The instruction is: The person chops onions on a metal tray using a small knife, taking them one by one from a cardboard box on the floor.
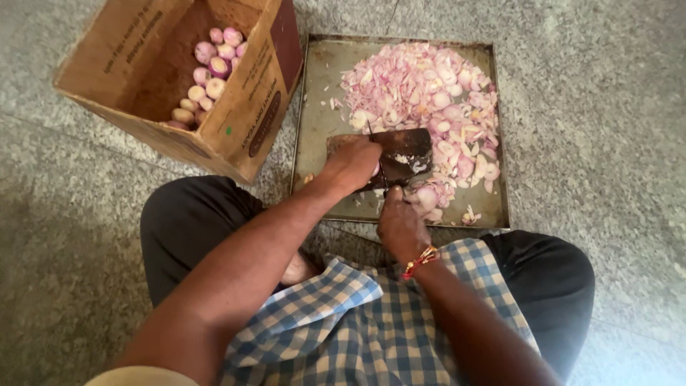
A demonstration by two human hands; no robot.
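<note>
Pinks, browns and greys around a chopping tray

Beyond the right hand (401,227), the sliced onions (429,93) are pale pink and white on a dull grey-brown metal tray (318,129); under the left hand (354,163) is a dark brown board (404,151). Farther left, a tan cardboard box (236,107) holds purple-pink peeled onions (214,61). Blue-and-white checked shirt (371,322), black trousers (193,221), red-orange wrist thread (421,260), speckled grey floor (593,143).

Tray (314,143) was dull grey sheet metal, scuffed and stained. Chopping block (407,154) appeared dark worn wood, matt. Box (250,121) was brown corrugated cardboard, matt, edges frayed. Sliced onions (421,89) showed moist, faintly glossy pink-white flesh; peeled onions (214,61) were smooth-skinned. Floor (600,129) was speckled grey stone, rough-looking. Wrist thread (421,259) was woven cord
</note>
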